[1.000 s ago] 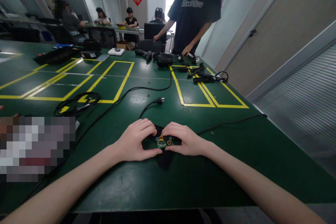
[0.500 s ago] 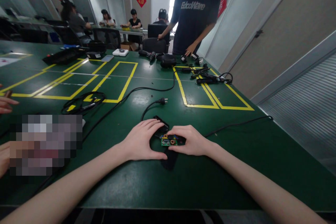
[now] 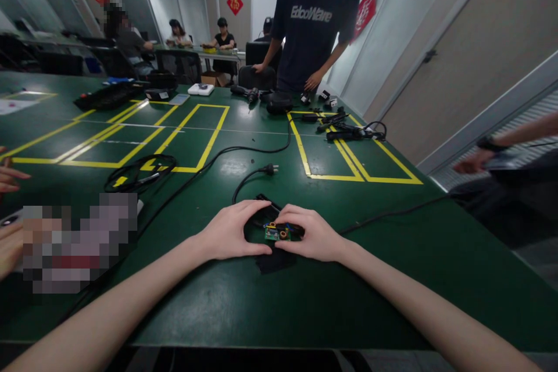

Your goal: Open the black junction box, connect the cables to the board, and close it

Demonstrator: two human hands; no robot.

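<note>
A small green circuit board (image 3: 276, 233) with copper coils sits in an opened black power adapter casing (image 3: 270, 258) on the green table (image 3: 270, 302). My left hand (image 3: 231, 233) curls round the casing's left side, thumb and fingers pressed to it. My right hand (image 3: 311, 233) grips the right side, fingertips on the board. A black cord (image 3: 244, 181) with a plug (image 3: 270, 170) runs from the casing toward the table's middle.
A coiled black cable (image 3: 139, 170) lies to the left inside yellow tape lines (image 3: 204, 148). Tools and cables (image 3: 349, 131) lie at the far right. One person (image 3: 311, 17) stands at the far edge. Another person's arm (image 3: 501, 148) reaches in from the right. Other hands (image 3: 9, 177) show at the left.
Both my hands stayed on the adapter and closed in tighter. The black casing under the board shifted slightly. A person's arm has come into view at the right.
</note>
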